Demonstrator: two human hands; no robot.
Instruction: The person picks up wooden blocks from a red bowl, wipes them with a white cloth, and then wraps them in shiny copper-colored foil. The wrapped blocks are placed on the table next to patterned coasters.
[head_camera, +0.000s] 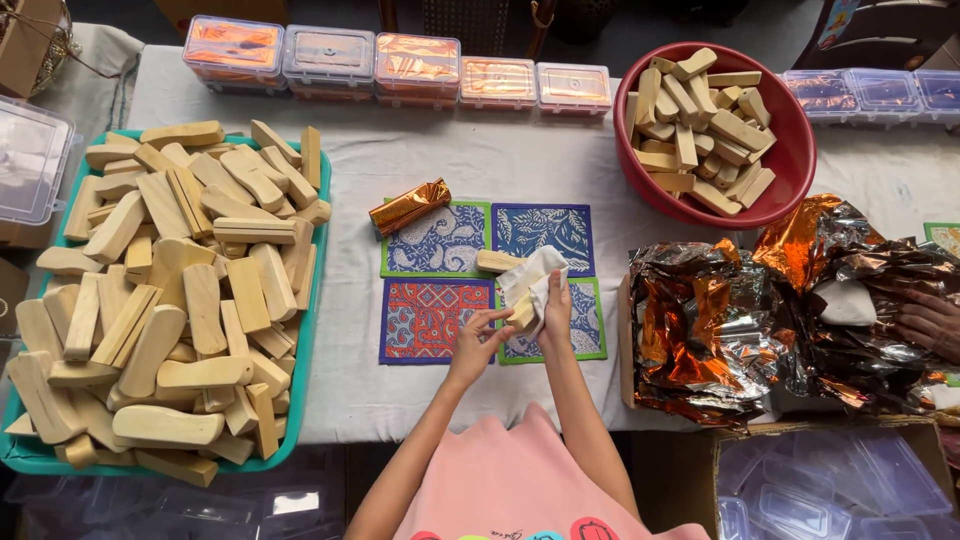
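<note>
Wood block (521, 314), pale tan, half-wrapped w/ white tissue (533, 275).

Soft, even daylight falls on the white tablecloth (400, 160), leaving only faint shadows beneath the green tray (312, 330) at its left. Glare flashes off the crumpled foil (720, 320) at its right and the plastic boxes (400, 65) along its far edge. Focus is sharp throughout, with slight wide-angle bending toward the corners.

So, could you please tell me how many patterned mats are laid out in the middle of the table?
4, in a square: a blue-and-green mat top left, a blue mat top right, a red mat bottom left, and a green-edged mat bottom right, partly covered by the hands.
</note>
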